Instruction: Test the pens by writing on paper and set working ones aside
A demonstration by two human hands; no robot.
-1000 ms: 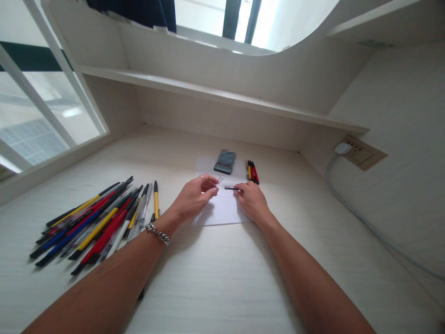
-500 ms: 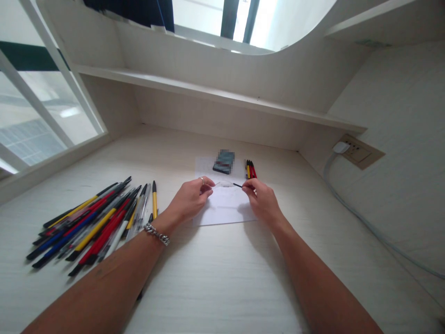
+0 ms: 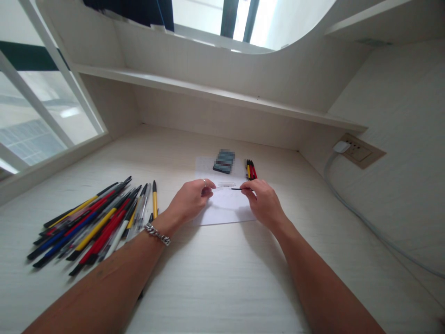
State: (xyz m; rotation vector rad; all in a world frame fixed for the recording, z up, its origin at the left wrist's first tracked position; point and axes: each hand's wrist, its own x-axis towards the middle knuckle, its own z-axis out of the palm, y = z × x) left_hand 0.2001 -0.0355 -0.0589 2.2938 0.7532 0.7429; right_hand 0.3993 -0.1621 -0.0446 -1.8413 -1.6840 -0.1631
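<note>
My left hand [image 3: 192, 200] and my right hand [image 3: 263, 202] meet over a white sheet of paper [image 3: 225, 209] in the middle of the desk. The left hand's fingers pinch a clear pen barrel [image 3: 222, 186]. A thin black refill [image 3: 236, 189] is pinched in the right hand's fingers, its tip pointing left toward the barrel's open end. Both parts hover just above the paper. A ring and a metal bracelet are on my left hand and wrist.
A large pile of pens [image 3: 93, 222] in black, red, blue and yellow lies at the left. Three pens [image 3: 251, 170] lie beside a dark phone [image 3: 224, 162] behind the paper. A wall socket [image 3: 359, 150] with a cable is at the right.
The hands have shifted slightly; the refill in the right hand has come down and closer to level with the barrel held in the left hand.
</note>
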